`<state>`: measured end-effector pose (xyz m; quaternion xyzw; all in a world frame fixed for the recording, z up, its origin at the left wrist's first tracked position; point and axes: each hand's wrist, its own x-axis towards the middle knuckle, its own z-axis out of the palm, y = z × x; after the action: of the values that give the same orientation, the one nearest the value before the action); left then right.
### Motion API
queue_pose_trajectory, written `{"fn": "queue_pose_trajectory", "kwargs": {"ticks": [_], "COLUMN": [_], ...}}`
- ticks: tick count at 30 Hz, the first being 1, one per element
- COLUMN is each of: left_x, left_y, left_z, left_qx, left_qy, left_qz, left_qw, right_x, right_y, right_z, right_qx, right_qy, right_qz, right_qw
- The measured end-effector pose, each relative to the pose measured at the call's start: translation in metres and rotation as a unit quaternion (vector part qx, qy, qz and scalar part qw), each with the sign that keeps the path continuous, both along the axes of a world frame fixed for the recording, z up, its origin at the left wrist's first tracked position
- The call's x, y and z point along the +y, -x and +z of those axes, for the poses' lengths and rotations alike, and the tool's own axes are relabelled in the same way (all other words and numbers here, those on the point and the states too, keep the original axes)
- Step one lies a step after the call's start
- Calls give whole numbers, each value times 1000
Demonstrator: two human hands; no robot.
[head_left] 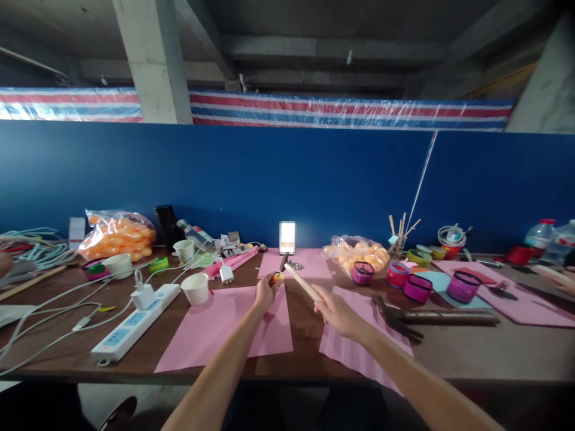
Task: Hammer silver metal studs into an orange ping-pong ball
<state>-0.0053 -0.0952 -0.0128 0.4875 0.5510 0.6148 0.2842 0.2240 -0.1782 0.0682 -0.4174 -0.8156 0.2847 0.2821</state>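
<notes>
My left hand (266, 292) is closed around a small yellow-orange and dark thing (278, 276) above the edge of a pink sheet (215, 323). A short dark stick-like part (284, 261) rises from that spot; whether it belongs to the held thing I cannot tell. My right hand (335, 308) grips a pale wooden stick (303, 282), its far end pointing forward and left, close to my left fingers. Just beyond the stick's tip, small shiny metal pieces (294, 264) lie on another pink sheet (318, 269). Below my right hand lies a wrinkled pink sheet (336, 347).
A white power strip (123, 332) with cables and a paper cup (196, 289) stand at left. Bags of orange balls (119, 239) (354, 254) sit at the back. A dark brown hammer-like wooden tool (440, 317) and purple cups (417, 288) are at right. Another person's hand (557, 280) shows far right.
</notes>
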Motion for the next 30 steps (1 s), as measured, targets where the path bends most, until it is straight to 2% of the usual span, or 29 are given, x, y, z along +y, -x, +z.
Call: {"fn": "queue_pose_trajectory", "kwargs": {"ticks": [4,8,12,15,19,24,30], "left_x": [0,1,1,-1,-2,0,2], "left_y": [0,-1,-4,-5,-4,-4,-2], "left_z": [0,-2,-1,1,1,-1,-3], "left_qx": [26,25,13,3,-10,-33,-39], "left_qy": [-7,-9,-14,-16,-19,-22,-21], "left_qz": [5,8,-2,-1,0,-5,-6], "left_qw": [1000,1000,1000,1000,1000,999,999], "right_x": [0,-3,-6,-7,-6,-5,-5], "right_y": [5,6,6,6,7,7,8], "right_z": [-12,-14,-14,-12,-8,-8,-11], "right_qx": [-33,-24,-66,-61,-82,-54,-69], "right_qy": [-42,-66,-65,-76,-54,-69,-58], "right_qz": [-5,-13,-10,-15,-8,-22,-10], "right_qw": [999,997,996,995,995,996,996]}}
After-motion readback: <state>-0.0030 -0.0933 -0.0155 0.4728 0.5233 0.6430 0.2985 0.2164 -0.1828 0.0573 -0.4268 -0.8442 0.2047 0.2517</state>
